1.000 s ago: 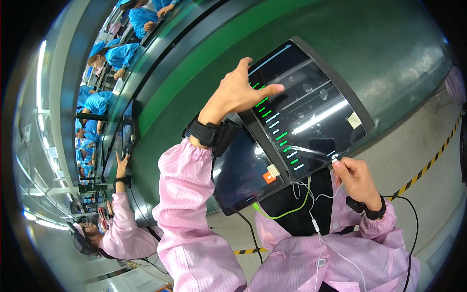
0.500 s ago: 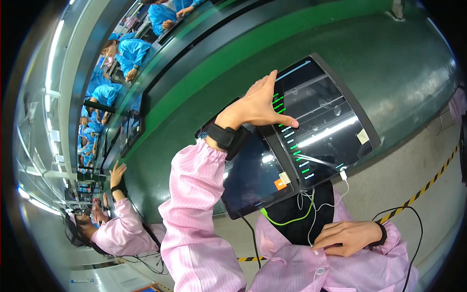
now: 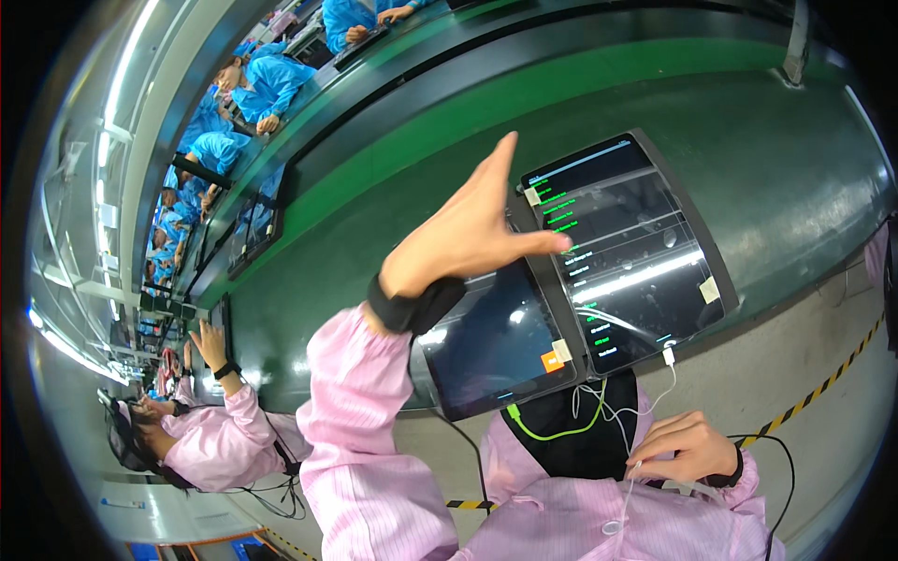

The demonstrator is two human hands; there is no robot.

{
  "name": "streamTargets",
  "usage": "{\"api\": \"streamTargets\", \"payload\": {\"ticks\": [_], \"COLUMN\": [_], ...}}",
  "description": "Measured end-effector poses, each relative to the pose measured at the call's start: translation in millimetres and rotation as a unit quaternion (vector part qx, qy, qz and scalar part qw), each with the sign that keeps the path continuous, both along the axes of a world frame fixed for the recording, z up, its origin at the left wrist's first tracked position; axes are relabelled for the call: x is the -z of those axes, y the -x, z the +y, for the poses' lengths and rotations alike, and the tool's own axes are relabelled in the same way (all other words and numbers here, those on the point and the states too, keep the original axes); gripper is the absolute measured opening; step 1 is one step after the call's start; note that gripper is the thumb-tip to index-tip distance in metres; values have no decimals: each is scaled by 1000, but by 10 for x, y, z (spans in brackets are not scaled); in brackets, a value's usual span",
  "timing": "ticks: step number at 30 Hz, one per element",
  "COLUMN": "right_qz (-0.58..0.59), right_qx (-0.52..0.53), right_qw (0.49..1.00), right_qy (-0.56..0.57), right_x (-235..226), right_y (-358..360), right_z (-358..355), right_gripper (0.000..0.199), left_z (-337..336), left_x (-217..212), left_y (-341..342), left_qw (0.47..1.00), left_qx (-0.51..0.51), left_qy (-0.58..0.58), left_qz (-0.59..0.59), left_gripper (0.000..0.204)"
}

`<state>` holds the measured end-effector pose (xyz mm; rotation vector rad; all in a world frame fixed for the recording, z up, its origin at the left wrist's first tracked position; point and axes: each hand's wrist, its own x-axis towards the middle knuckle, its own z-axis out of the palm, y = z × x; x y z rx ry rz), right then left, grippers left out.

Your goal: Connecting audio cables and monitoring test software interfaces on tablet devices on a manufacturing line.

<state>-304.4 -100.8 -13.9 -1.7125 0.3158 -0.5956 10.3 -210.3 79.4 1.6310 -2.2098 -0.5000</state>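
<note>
My left hand, fingers spread, hovers over the left edge of a tablet whose dark screen lists green and white lines. Its thumb tip overlaps the screen; whether it touches, I cannot tell. Beside this tablet lies a second tablet, partly hidden under my left hand and wrist, with an orange square near its lower corner. In front of my body, my right hand is closed, pinching a thin white cable. A white plug sits at the near edge of the listing tablet.
Both tablets rest on a green bench. A green cable and a black cord hang off its near edge. At left, a co-worker in pink raises a hand. Several people in blue work across the line.
My left hand has risen off the tablet's left edge, uncovering a tape piece at its corner. My right hand has lifted slightly, fingers drawn into a pinch. The whole view has shifted somewhat.
</note>
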Motion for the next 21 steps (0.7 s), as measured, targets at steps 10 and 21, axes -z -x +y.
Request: {"api": "streamTargets", "payload": {"ticks": [10, 21], "right_qz": [-56, 54], "right_qx": [91, 70], "right_qw": [990, 996], "right_qy": [96, 27], "right_x": [109, -96], "right_y": [-182, -290], "right_z": [-55, -265], "right_gripper": [15, 37], "left_z": [1854, 2245], "left_x": [514, 1242], "left_y": [-439, 327], "left_qw": [950, 895], "left_qx": [-246, -369], "left_qy": [-54, 57], "left_qz": [187, 246], "left_gripper": [120, 132]}}
